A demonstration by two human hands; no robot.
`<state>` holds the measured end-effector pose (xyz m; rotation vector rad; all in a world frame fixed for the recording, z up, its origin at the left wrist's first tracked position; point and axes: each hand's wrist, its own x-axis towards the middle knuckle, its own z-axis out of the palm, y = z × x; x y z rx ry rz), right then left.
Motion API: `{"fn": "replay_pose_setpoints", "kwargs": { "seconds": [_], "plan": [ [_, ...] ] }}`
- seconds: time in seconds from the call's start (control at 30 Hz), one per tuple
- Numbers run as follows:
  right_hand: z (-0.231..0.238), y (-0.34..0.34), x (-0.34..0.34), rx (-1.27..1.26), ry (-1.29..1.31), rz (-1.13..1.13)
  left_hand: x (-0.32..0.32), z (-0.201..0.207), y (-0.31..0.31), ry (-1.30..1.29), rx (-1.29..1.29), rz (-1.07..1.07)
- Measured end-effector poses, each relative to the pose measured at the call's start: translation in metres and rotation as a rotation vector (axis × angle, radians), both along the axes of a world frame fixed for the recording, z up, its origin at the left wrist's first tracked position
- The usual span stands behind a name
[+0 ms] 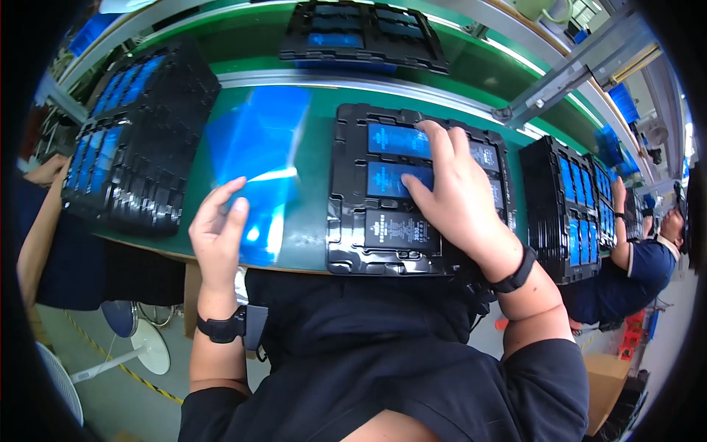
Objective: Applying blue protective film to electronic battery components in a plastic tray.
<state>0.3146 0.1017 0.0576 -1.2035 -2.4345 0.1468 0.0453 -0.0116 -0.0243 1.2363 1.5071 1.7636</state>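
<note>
A black plastic tray (346,228) lies before me, with flat rectangular batteries in its pockets. Two batteries at its upper left look blue on top, including the middle blue battery (387,179); the lower dark battery (398,230) has a black face. My right hand (460,188) spreads over the tray, its thumb at the middle blue battery and its fingertips at the upper one. Left of the tray lie overlapping sheets of clear blue film (269,132). At their left edge is my left hand (221,225), thumb and forefinger apart, forefinger at the film.
Tall stacks of black trays stand at the left (140,162) and right (560,214) of the green table (309,214). Another black tray (361,37) sits on the raised shelf behind. Co-workers are at both sides, one person (641,258) at the right.
</note>
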Motion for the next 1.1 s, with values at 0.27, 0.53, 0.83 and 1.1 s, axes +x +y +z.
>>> {"fn": "replay_pose_setpoints", "kwargs": {
  "seconds": [0.27,0.53,0.83,1.1],
  "plan": [
    [0.041,-0.026,-0.004,0.195,0.262,0.555,0.035,0.051,-0.023,0.101,0.175,-0.09],
    [-0.002,-0.022,-0.026,0.261,0.349,0.819,0.072,0.077,-0.029,0.116,0.194,-0.268],
    [0.023,-0.018,0.005,0.366,0.652,0.789,0.051,0.065,-0.04,0.184,-0.033,-0.203],
    [0.029,0.049,0.082,-0.248,0.588,-0.261,0.049,0.041,-0.027,-0.243,0.144,0.031]
  ]
}}
